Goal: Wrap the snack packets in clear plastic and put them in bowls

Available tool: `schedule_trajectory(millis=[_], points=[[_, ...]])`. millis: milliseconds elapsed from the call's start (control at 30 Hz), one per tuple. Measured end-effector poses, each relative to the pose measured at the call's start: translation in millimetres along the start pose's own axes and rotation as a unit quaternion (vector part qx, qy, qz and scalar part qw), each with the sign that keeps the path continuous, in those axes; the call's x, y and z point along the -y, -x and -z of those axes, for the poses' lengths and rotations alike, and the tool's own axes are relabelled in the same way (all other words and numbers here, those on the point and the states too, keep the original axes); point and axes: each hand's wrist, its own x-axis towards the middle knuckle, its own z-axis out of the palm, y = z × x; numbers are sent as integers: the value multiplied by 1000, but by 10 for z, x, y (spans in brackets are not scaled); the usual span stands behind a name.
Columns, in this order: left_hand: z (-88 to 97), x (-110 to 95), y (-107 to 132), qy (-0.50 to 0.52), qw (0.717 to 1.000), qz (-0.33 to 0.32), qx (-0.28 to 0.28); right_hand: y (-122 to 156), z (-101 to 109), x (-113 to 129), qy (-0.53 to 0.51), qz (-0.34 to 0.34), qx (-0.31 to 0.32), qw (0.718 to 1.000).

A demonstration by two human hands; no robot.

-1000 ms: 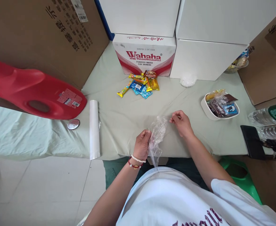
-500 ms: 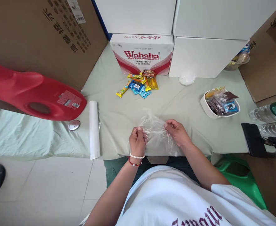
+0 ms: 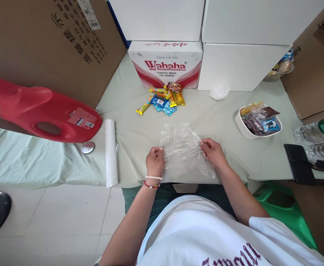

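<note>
A crumpled clear plastic bag (image 3: 182,151) stretches between my two hands, just over the front of the cloth-covered table. My left hand (image 3: 155,162) is closed, pinching the bag's left edge. At the opposite edge, my right hand (image 3: 212,150) grips gathered film between thumb and fingers. Beyond the bag lies a small pile of wrapped snacks (image 3: 162,99) in yellow, blue and brown packets. To the left is a white roll of plastic bags (image 3: 111,153). A white bowl (image 3: 245,129) of packaged snacks sits to the right.
A Wahaha carton (image 3: 166,66) and white boxes (image 3: 234,66) line the back. At left stand a red jug (image 3: 54,114) and a large cardboard box (image 3: 54,48). Clear bottles (image 3: 311,133) and a black phone-like slab (image 3: 299,164) are on the right. A green stool (image 3: 286,210) is below.
My hands have moved apart, the left one leftward and the right one slightly rightward. The plastic bag between them is now spread wider and pulled tighter.
</note>
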Motion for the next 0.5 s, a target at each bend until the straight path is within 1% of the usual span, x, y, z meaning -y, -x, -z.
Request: schedule_trajectory(millis=[33, 67, 100, 133, 167, 200, 267, 333, 367, 433, 500], points=[[-7, 9, 14, -38, 998, -42, -40, -6, 4, -17, 11, 4, 0, 1000], [-20, 22, 34, -78, 989, -94, -85, -9, 4, -31, 24, 10, 0, 1000], [-39, 38, 55, -121, 972, -154, -127, -10, 1, -43, 39, 17, -2, 999], [-61, 56, 77, -169, 948, -216, -158, -8, -4, -52, 54, 25, -3, 998], [-84, 74, 94, -216, 922, -272, -171, -4, -9, -59, 68, 32, -5, 997], [-105, 91, 104, -254, 900, -314, -161, 2, -12, -62, 81, 38, -6, 996], [-133, 112, 100, -313, 869, -369, -105, 16, -8, -62, 98, 44, -10, 994], [-140, 108, 64, -355, 850, -387, -42, 30, 8, -56, 102, 39, -13, 994], [-139, 96, 40, -370, 847, -380, -20, 36, 17, -52, 101, 36, -13, 994], [-136, 63, -12, -388, 854, -347, 8, 44, 33, -45, 105, 34, -15, 994], [-138, 27, -51, -390, 866, -314, 14, 46, 39, -40, 117, 39, -18, 992]])
